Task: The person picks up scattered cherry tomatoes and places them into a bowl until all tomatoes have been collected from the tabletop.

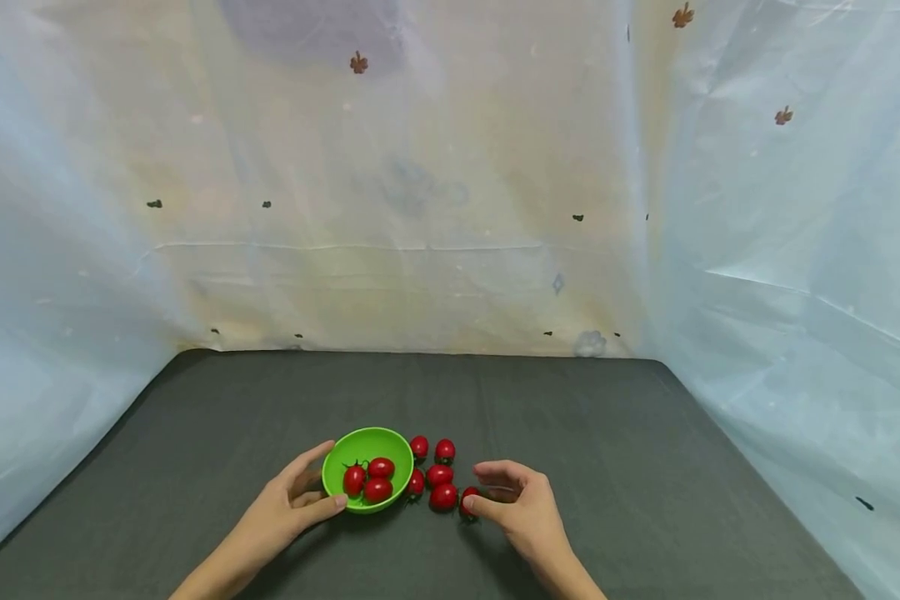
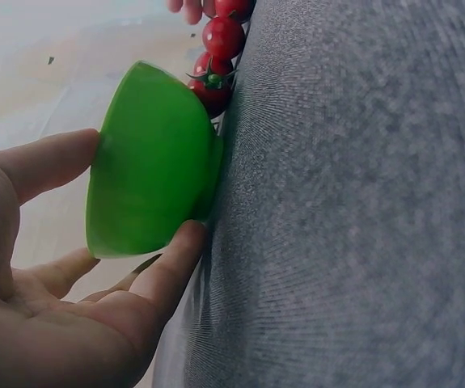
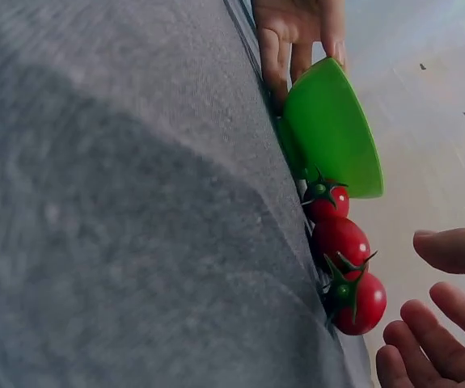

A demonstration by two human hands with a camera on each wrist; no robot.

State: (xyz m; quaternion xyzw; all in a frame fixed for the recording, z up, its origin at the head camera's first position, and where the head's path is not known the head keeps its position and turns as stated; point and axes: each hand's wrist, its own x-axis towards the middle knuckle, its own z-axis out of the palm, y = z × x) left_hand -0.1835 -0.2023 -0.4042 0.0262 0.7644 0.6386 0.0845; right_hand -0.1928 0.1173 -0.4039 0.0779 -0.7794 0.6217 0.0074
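My left hand (image 1: 281, 504) holds a small green bowl (image 1: 356, 448) by its left side, thumb at the near rim and fingers spread along the outer wall. Three red cherry tomatoes (image 1: 378, 489) lie in the bowl. Several more cherry tomatoes (image 1: 440, 475) sit on the dark cloth close to its right side, some with green stalks. My right hand (image 1: 523, 504) is beside the nearest one, a cherry tomato (image 3: 369, 303) with a green calyx. In the right wrist view its thumb and fingers are parted, with nothing between them.
A dark grey cloth (image 1: 607, 433) covers the table. Pale plastic sheeting (image 1: 420, 167) with small leaf marks hangs behind it, and more sheeting (image 1: 817, 275) stands along the right side.
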